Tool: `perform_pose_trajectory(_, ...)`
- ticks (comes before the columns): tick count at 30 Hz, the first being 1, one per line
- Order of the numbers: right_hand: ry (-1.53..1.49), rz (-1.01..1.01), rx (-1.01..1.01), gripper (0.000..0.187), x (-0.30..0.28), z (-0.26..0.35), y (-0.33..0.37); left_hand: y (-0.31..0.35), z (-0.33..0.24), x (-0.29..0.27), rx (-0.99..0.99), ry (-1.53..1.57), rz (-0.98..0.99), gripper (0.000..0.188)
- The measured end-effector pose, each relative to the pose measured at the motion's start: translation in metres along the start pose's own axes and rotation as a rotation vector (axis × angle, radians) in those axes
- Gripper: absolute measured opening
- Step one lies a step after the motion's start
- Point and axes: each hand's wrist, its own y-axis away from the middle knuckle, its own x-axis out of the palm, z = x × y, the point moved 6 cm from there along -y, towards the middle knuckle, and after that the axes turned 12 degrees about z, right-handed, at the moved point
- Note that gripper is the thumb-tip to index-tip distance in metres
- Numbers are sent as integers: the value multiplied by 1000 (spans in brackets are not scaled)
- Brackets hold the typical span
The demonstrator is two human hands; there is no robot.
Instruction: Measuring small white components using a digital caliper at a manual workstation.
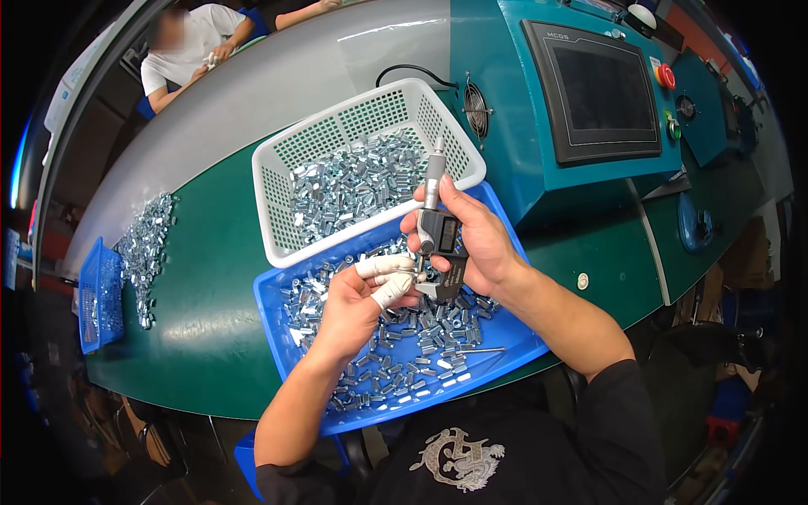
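Note:
My right hand (pixel 478 236) is wrapped round a digital micrometer (pixel 449 236), its silver thimble pointing away from me. My left hand (pixel 358 307), with white finger cots on its fingertips, pinches a small metal part (pixel 420 268) at the micrometer's jaws. Fingers cover most of that part. Below both hands lies a blue tray (pixel 268 324) holding many short, shiny metal pieces (pixel 438 332) and a thin metal rod (pixel 481 350). A white perforated basket (pixel 268 202) with more such pieces overlaps the tray's far side.
A pile of metal pieces (pixel 145 248) lies on the green table (pixel 210 337) at left, beside a small blue basket (pixel 101 295). The teal machine (pixel 513 126) with a dark screen (pixel 602 93) and red button (pixel 666 77) stands at far right. Another person (pixel 198 42) sits across the table.

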Motion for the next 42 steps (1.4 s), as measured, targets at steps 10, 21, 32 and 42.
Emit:
perform_pose_trajectory(10,-15,6,-19,45,0,1,1,0,0,2,1,2,16,25)
perform_pose_trajectory(21,24,-12,-10,34,1,2,0,0,0,3,-12,5,27,24)
perform_pose_trajectory(32,30,-23,2,34,2,2,1,0,3,0,-5,-18,29,24)
perform_pose_trajectory(42,-38,-21,12,47,2,1,2,0,3,-2,-6,-25,28,25)
